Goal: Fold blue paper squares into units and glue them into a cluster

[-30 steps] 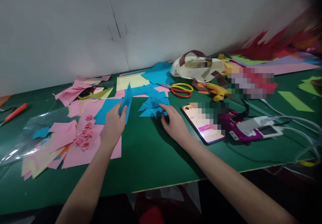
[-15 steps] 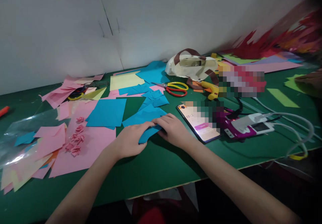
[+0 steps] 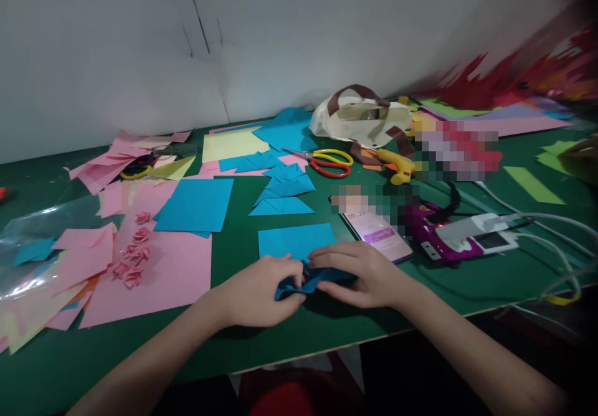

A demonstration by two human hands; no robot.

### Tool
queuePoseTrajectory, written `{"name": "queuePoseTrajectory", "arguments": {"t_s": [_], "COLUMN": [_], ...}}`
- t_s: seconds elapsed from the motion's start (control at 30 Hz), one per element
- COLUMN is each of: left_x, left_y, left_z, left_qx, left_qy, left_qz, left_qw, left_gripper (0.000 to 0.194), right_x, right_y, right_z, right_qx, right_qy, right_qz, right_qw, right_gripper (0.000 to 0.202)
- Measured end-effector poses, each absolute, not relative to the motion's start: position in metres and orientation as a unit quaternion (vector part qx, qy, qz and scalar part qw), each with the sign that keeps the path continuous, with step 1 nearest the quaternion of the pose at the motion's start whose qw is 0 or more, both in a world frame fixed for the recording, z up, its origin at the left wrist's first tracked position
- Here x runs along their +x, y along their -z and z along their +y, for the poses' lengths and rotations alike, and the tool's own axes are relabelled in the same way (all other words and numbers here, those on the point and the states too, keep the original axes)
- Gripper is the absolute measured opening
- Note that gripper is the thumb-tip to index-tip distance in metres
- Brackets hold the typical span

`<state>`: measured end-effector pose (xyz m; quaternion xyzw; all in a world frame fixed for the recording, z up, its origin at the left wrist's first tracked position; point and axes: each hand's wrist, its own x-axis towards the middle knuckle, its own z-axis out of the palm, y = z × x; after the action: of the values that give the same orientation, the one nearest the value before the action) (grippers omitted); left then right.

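Between my two hands is a sheet of blue paper (image 3: 294, 240), its far part flat over the green table and its near part bent up. My left hand (image 3: 268, 285) grips the near left part of the paper with fingers curled. Opposite it, my right hand (image 3: 357, 274) pinches the near right part, thumb below and fingers above. Folded blue pieces (image 3: 284, 185) lie just beyond the sheet. To the left, a stack of blue squares (image 3: 196, 204) rests partly on pink paper (image 3: 182, 273), where several pink paper roses (image 3: 137, 253) sit.
Red-and-yellow-handled scissors (image 3: 329, 162) lie behind the folded pieces. A phone (image 3: 378, 232) is close to my right hand, with a purple power strip (image 3: 443, 241) and cables beyond it. A yellow glue gun (image 3: 397, 165) and cream bag (image 3: 362, 120) stand farther back.
Both hands have moved nearer the table's front edge and a little right. The blue paper they hold now shows a broad flat part beyond my fingers and a raised near part.
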<state>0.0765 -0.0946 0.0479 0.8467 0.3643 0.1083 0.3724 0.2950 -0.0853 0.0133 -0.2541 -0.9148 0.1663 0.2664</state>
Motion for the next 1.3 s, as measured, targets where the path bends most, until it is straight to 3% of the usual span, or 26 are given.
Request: {"name": "queuePoseTrajectory", "arguments": {"t_s": [0.13,0.27,0.4,0.5,0.67,0.87,1.03,1.3], "left_x": [0.075,0.072,0.075,0.080,0.091,0.094,0.093,0.094], "left_y": [-0.044,-0.038,-0.026,-0.012,0.000,-0.005,-0.007,-0.009], "left_z": [-0.085,-0.080,-0.087,-0.099,-0.118,-0.118,-0.118,-0.118], "left_qx": [0.770,0.739,0.800,0.875,0.897,0.903,0.899,0.903], "left_qy": [-0.180,-0.199,-0.216,-0.184,-0.132,-0.052,-0.029,-0.018], "left_qz": [0.481,0.546,0.534,0.447,0.420,0.419,0.428,0.421], "left_qw": [0.379,0.340,0.171,0.034,0.042,0.072,0.085,0.082], "left_gripper": [0.001,0.009,0.027,0.028,0.030,0.059,0.060,0.060], "right_x": [0.289,0.278,0.271,0.266,0.261,0.261,0.266,0.273], "right_y": [-0.003,0.000,-0.003,-0.003,0.002,0.004,0.005,0.005], "right_z": [-0.082,-0.076,-0.068,-0.063,-0.060,-0.065,-0.067,-0.052], "right_qx": [-0.316,-0.395,-0.417,-0.425,-0.430,-0.512,-0.625,-0.591], "right_qy": [-0.125,-0.078,-0.015,0.003,0.015,0.067,0.119,0.038], "right_qz": [-0.896,-0.880,-0.887,-0.885,-0.880,-0.825,-0.737,-0.762], "right_qw": [0.287,0.252,0.198,0.189,0.203,0.229,0.229,0.262], "right_gripper": [0.024,0.030,0.030,0.029,0.024,0.021,0.040,0.044]}}
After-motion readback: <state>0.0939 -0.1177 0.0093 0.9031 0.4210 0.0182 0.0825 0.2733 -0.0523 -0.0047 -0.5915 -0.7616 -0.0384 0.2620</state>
